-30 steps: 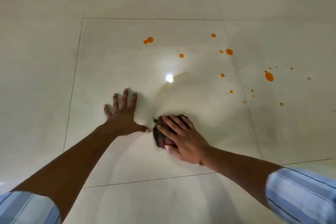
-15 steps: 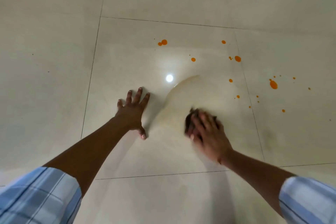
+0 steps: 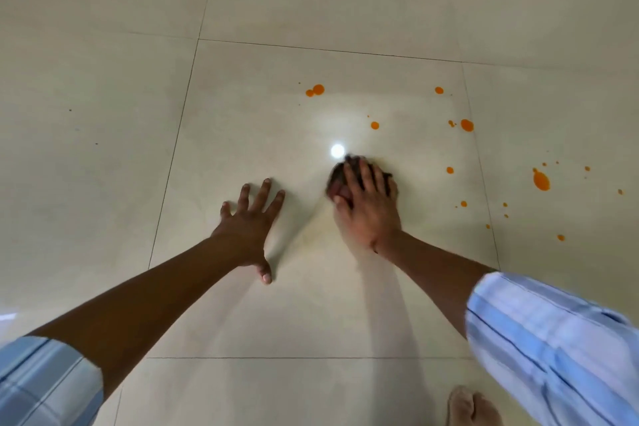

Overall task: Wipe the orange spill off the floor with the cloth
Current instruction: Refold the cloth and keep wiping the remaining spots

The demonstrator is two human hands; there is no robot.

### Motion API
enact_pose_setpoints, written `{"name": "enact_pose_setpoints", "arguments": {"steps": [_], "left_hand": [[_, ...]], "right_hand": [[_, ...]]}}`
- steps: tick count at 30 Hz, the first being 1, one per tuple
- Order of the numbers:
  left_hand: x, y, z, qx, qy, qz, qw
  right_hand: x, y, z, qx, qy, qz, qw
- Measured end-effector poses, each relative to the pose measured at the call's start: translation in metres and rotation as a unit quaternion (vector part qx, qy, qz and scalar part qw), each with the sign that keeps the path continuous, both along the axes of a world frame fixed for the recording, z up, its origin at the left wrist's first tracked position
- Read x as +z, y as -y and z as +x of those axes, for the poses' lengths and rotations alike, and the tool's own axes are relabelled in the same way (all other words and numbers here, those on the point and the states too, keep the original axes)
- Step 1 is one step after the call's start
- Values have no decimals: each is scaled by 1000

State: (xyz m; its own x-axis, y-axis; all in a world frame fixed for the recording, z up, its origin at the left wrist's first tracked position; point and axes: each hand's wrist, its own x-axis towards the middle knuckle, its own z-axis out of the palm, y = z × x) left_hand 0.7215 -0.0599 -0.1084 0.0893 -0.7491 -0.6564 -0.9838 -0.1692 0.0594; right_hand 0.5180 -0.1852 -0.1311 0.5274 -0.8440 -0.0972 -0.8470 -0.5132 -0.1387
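My right hand [image 3: 368, 209] presses a small dark cloth [image 3: 337, 176] flat against the cream floor tile, fingers spread over it; only the cloth's edges show around the fingers. Orange drops lie scattered beyond and to the right: a double drop [image 3: 315, 90] at the far side, a single drop [image 3: 374, 125] just past the cloth, a round one [image 3: 467, 125] near the tile joint, and the largest blot [image 3: 541, 180] on the tile to the right. My left hand [image 3: 249, 225] rests palm down on the tile, fingers apart, holding nothing.
A bright lamp reflection [image 3: 337, 150] shines on the glossy tile just beyond the cloth. A bare foot [image 3: 472, 406] shows at the bottom right. Several tiny orange specks [image 3: 561, 238] sit on the right-hand tile. A wall base runs along the top.
My right hand has slid the cloth away from me and to the right, toward the lamp reflection. My left hand has stayed planted on the tile while the view shifted.
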Motion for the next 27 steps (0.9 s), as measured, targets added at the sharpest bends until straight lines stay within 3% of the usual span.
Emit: {"name": "enact_pose_setpoints", "arguments": {"steps": [2, 4, 6, 7, 9, 11, 13, 16, 17, 20, 21, 24, 27], "left_hand": [[-2, -1, 0, -3, 4, -4, 1000], [0, -1, 1, -5, 8, -10, 1000], [3, -2, 0, -6, 10, -15, 1000], [3, -1, 0, -9, 13, -14, 1000], [4, -2, 0, -12, 21, -5, 1000], [3, -1, -1, -12, 26, 0, 1000], [4, 1, -2, -5, 25, 9, 1000], [12, 7, -8, 4, 30, 31, 999], [16, 11, -10, 13, 24, 44, 999], [31, 26, -11, 45, 2, 123, 991], [38, 38, -11, 50, 3, 157, 986], [65, 76, -12, 39, 24, 250, 967], [83, 105, -26, 1, 33, 246, 969]], "right_hand": [[-9, -19, 19, 75, 23, 0, 997], [-13, -56, 1, 241, 21, 18, 970], [-17, -35, -12, 315, 28, 1, 949], [-18, -12, -5, 275, 26, -19, 961], [-17, 43, 17, 86, 30, -30, 995], [-15, 59, 26, -5, 15, -17, 1000], [-18, 34, 23, 74, 31, -6, 997], [-16, 28, 9, 331, 10, 6, 943], [-17, 44, 12, 333, 6, 0, 943], [-16, 68, 7, 139, 22, 16, 990], [-16, 61, 2, 123, 19, 22, 992], [-8, 37, -1, 186, 17, 61, 981], [-2, 42, -3, 191, 14, 81, 978]]}}
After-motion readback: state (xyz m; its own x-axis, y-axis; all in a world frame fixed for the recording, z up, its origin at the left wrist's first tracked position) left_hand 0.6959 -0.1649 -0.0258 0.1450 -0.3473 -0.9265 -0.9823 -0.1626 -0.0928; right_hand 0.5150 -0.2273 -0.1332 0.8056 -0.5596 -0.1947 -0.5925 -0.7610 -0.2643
